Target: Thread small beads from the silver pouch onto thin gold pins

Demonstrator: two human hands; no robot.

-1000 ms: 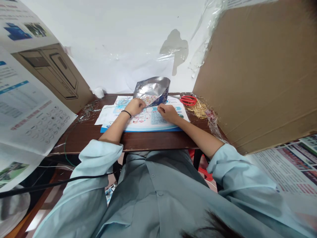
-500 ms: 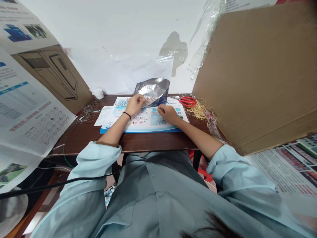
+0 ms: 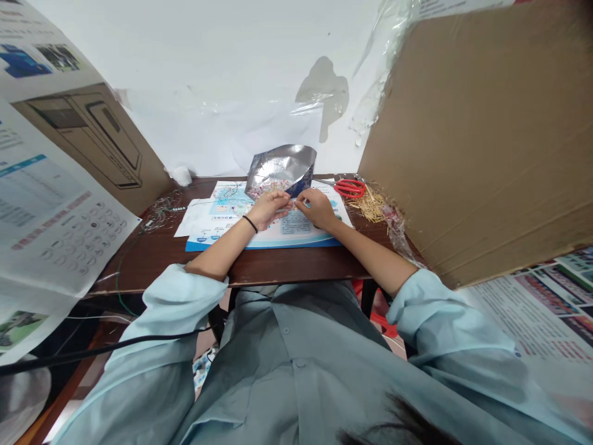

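Note:
In the head view my left hand (image 3: 270, 209) and my right hand (image 3: 317, 207) meet over a printed sheet (image 3: 301, 238), fingertips almost touching. Both hands are closed in a pinch. Whatever lies between the fingers is too small to make out. Just behind them stands an open silver foil bag (image 3: 288, 162), its mouth facing me, with many small pink and pale beads (image 3: 266, 188) inside. A few beads lie on the sheet, partly hidden by my left hand.
Red-handled scissors (image 3: 349, 188) lie right of the bag, beside a pile of thin golden sticks (image 3: 372, 205) and crumpled clear plastic (image 3: 396, 232). Tangled thread (image 3: 162, 211) is at the table's left. Cardboard panels (image 3: 482, 136) flank the brown table (image 3: 296, 266).
My left hand has moved from the bag's mouth down and right to my right hand. My right hand has shifted up slightly.

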